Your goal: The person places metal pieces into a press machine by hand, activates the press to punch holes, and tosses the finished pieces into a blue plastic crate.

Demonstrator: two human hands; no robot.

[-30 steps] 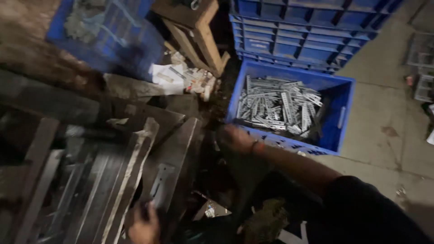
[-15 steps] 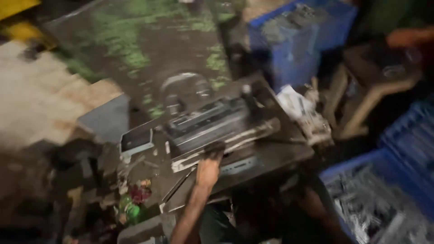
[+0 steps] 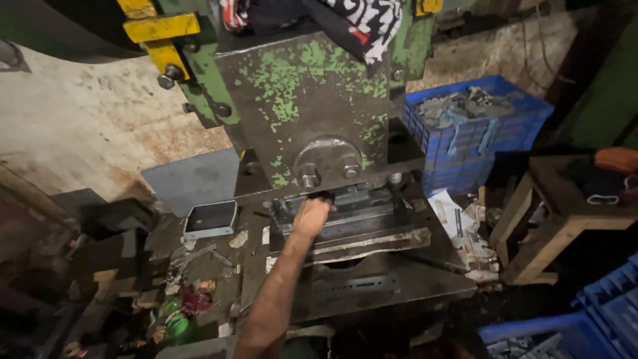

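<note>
The die point(image 3: 345, 219) of the old green press point(image 3: 302, 106) sits right in front of the hand point(image 3: 311, 216), which now reaches into the slot under the ram; half a second ago the same arm was only stretching toward it, and a second ago the view was on a blue crate of metal strips on the floor. The fingers are curled into the gap, but whether they pinch a piece I cannot tell, since the ram's shadow hides them. Which arm this is I cannot tell for sure; it looks like the left one. Left of the hand lies a small grey tray point(image 3: 210, 219) on the cluttered desk point(image 3: 219, 266). To its right stand a blue crate of scrap point(image 3: 475, 129) and a wooden stool point(image 3: 565, 213). The other hand is out of view.
</note>
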